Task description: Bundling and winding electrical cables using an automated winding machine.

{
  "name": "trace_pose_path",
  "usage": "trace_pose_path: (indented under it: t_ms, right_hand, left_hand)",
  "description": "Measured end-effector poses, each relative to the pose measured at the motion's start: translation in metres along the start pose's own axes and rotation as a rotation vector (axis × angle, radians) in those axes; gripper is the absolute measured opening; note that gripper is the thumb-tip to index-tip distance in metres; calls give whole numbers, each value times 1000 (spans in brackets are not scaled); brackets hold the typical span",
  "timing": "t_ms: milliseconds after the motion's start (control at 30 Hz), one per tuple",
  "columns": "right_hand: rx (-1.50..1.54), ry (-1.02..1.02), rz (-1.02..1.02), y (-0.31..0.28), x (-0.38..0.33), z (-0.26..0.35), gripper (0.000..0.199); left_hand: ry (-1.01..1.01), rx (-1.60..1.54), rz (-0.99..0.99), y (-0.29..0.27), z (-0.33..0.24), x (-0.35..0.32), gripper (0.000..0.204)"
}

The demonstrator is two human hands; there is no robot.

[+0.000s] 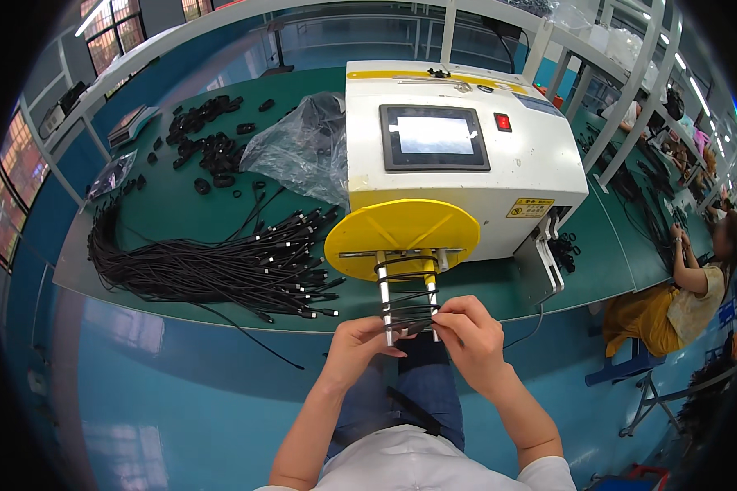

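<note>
A black cable [408, 277] is wound in several loose turns around the two metal prongs of a yellow disc [401, 225], which sits on the front of a white winding machine [467, 200]. At the outer end of the left prong, my left hand [359, 348] is closed on the cable turns; some of its fingertips are hidden behind the prong. Thumb and fingers of my right hand [472, 337] pinch the cable beside the right prong. Between the two hands a dark part of the cable crosses the gap.
Left of the machine, a large bundle of black cables [188, 266] with pale connectors lies on the green table [303, 86]. Behind it are scattered small black parts [213, 151] and a clear plastic bag [299, 147]. A seated person [684, 286] works at the right.
</note>
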State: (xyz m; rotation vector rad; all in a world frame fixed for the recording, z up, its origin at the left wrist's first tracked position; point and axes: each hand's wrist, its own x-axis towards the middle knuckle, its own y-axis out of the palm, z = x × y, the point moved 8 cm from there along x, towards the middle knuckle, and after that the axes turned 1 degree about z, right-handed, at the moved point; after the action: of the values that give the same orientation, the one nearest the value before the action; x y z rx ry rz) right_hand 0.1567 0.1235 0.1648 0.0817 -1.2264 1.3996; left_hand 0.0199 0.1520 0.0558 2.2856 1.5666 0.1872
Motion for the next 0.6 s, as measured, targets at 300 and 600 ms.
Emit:
trace_pose_path:
  t_ms: [300,600]
  right_hand:
    - [110,186,-68,-2,-8,-13,23]
    - [38,131,-38,-3,-7,-12,25]
  left_hand:
    - [146,21,-111,-4,4,5,23]
    - [399,307,-199,-6,-19,-5,25]
